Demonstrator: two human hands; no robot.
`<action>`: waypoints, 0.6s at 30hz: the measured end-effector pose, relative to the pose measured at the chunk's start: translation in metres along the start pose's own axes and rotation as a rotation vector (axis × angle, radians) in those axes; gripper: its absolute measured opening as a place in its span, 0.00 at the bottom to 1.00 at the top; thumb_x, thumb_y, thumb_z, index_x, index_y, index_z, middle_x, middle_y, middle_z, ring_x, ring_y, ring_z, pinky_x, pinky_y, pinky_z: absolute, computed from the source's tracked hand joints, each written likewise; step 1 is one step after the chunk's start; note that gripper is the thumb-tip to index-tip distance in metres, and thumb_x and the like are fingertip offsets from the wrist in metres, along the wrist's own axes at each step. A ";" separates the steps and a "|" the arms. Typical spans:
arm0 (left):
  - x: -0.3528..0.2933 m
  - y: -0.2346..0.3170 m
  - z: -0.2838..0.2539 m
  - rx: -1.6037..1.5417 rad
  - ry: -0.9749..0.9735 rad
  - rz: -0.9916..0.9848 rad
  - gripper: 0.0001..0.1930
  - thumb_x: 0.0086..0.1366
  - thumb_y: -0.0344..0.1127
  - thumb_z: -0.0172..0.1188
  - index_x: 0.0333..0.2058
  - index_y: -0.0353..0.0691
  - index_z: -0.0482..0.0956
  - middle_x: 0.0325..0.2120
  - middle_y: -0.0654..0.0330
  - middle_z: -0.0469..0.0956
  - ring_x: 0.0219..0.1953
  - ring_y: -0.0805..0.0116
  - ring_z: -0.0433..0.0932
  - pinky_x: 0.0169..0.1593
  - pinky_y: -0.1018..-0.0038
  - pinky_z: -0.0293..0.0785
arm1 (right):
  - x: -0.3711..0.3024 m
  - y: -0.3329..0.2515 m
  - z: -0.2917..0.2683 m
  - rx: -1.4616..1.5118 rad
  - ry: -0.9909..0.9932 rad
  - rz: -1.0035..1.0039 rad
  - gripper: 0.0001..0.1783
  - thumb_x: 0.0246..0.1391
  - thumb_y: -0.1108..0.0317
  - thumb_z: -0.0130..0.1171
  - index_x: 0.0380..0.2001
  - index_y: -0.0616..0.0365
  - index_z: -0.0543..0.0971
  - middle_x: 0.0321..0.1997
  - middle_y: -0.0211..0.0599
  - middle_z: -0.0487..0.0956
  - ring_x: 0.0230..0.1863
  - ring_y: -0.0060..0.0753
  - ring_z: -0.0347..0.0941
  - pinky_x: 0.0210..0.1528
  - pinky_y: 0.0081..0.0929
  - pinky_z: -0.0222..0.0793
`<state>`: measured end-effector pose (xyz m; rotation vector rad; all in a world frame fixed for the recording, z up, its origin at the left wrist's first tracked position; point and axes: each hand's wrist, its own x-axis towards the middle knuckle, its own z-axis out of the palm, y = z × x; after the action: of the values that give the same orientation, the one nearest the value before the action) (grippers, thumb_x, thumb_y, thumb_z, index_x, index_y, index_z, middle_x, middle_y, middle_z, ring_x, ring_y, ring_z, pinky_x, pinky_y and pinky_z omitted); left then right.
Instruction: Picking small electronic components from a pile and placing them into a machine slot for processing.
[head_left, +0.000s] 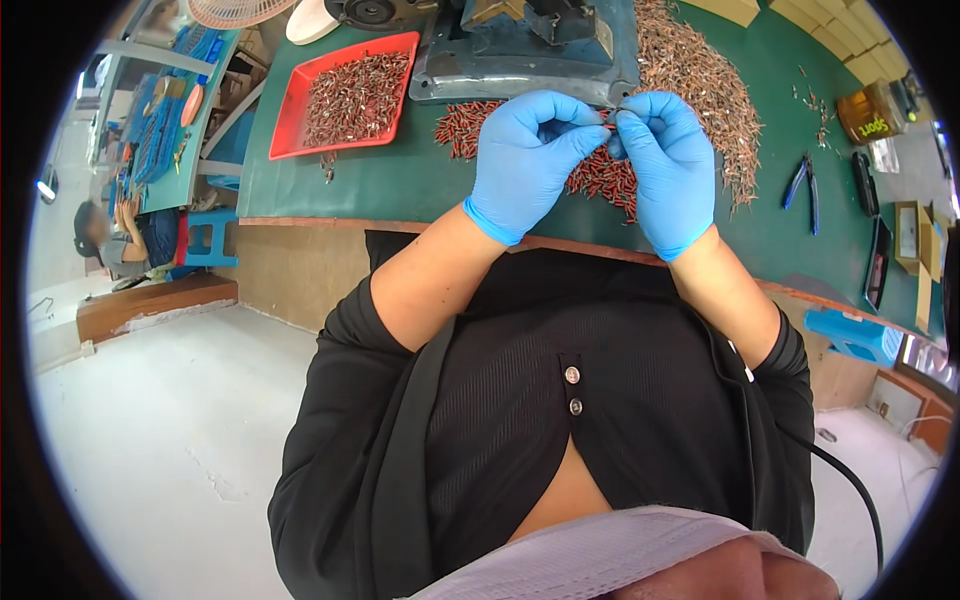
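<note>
Both my hands wear light blue gloves and meet fingertip to fingertip in front of the metal base (520, 78) of a bench machine. My left hand (524, 160) is closed, thumb and forefinger pinching a small red piece at its tip. My right hand (668, 165) is closed in a pinch against the same spot; what its fingers hold is too small and covered to make out. Beneath and between the hands lie many small dark red cylindrical pieces (602, 183). More of these red pieces (462, 128) are spread left of my left hand.
A red tray (285, 128) of small reddish metal pieces stands left. A large heap of coppery pieces (715, 110) spreads right of the machine. Blue-handled pliers (800, 192), a yellowish jar (868, 112) and cardboard boxes (912, 235) are on the right. Another person (125, 240) sits far left.
</note>
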<state>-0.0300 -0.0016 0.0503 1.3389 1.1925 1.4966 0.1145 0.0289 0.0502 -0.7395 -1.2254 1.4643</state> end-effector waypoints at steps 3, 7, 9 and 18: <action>0.009 0.003 -0.012 0.078 -0.007 0.019 0.07 0.55 0.26 0.64 0.33 0.33 0.79 0.26 0.64 0.78 0.28 0.81 0.73 0.33 0.83 0.70 | 0.013 0.001 0.007 -0.076 0.004 -0.028 0.06 0.58 0.76 0.52 0.39 0.63 0.72 0.32 0.31 0.75 0.32 0.20 0.70 0.37 0.18 0.67; 0.044 0.005 -0.032 0.171 0.080 0.083 0.04 0.54 0.26 0.63 0.30 0.33 0.80 0.22 0.65 0.77 0.24 0.80 0.72 0.29 0.81 0.70 | 0.048 0.011 0.014 -0.198 0.027 -0.023 0.05 0.58 0.74 0.53 0.38 0.63 0.73 0.31 0.30 0.75 0.30 0.19 0.71 0.34 0.17 0.68; 0.069 0.002 -0.041 0.217 0.177 0.176 0.04 0.54 0.27 0.62 0.28 0.33 0.80 0.20 0.64 0.77 0.22 0.80 0.72 0.28 0.81 0.69 | 0.070 0.013 0.022 -0.256 0.057 -0.027 0.06 0.56 0.73 0.56 0.36 0.63 0.74 0.29 0.30 0.76 0.29 0.19 0.72 0.33 0.16 0.69; 0.152 -0.002 -0.054 0.476 0.415 0.571 0.03 0.50 0.23 0.62 0.24 0.34 0.76 0.18 0.55 0.73 0.20 0.61 0.73 0.25 0.71 0.68 | 0.164 0.029 0.055 -0.495 0.237 -0.265 0.09 0.48 0.67 0.61 0.29 0.62 0.79 0.25 0.34 0.79 0.25 0.21 0.73 0.32 0.21 0.71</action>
<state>-0.1045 0.1373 0.0866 1.8555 1.5830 2.0493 0.0117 0.1697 0.0637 -1.0031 -1.4518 0.8340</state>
